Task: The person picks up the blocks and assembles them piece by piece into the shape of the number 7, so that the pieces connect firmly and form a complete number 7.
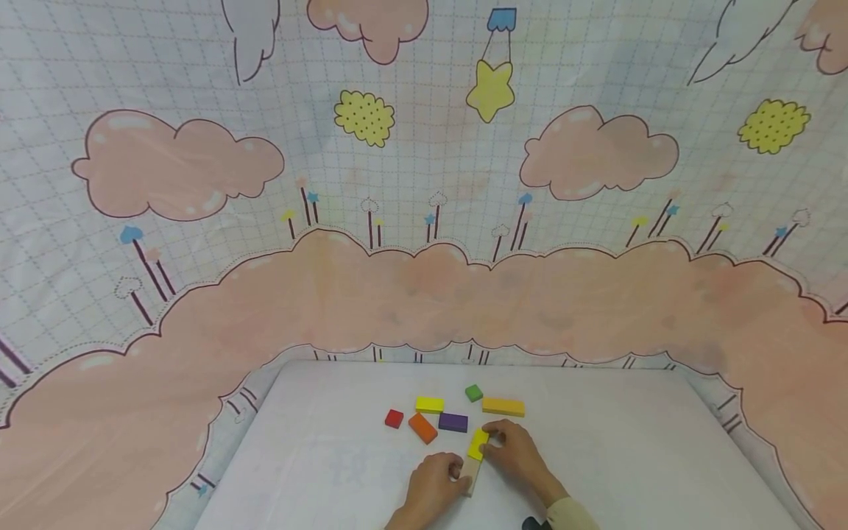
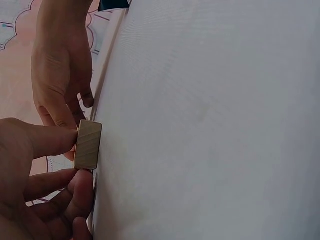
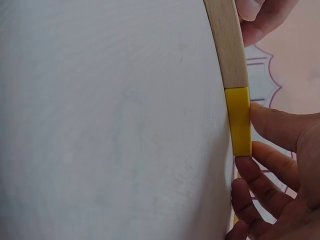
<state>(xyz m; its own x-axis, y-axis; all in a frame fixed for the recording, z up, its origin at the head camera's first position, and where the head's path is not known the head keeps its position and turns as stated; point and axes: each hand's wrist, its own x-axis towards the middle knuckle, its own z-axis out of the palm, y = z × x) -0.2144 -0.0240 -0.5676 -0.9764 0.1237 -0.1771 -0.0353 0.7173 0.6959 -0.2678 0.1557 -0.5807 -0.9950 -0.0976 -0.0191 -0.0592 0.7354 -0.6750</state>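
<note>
Near the front of the white table, my left hand (image 1: pixel 433 482) pinches the near end of a plain wooden block (image 1: pixel 471 472) between thumb and fingers. The block's bare end (image 2: pixel 88 145) faces the left wrist camera. My right hand (image 1: pixel 517 453) grips a shorter yellow block (image 1: pixel 478 444), thumb on one long side and fingers at its far end. In the right wrist view the yellow block (image 3: pixel 239 122) and the wooden block (image 3: pixel 229 47) lie end to end in one line, their end faces meeting.
Beyond the hands lie a red cube (image 1: pixel 394 419), an orange block (image 1: pixel 422 428), a purple block (image 1: pixel 453 422), another yellow block (image 1: pixel 429 405), a green cube (image 1: pixel 473 393) and a long yellow-orange block (image 1: pixel 503 407). A patterned cloth (image 1: pixel 424 294) hangs behind the table (image 1: pixel 318 442).
</note>
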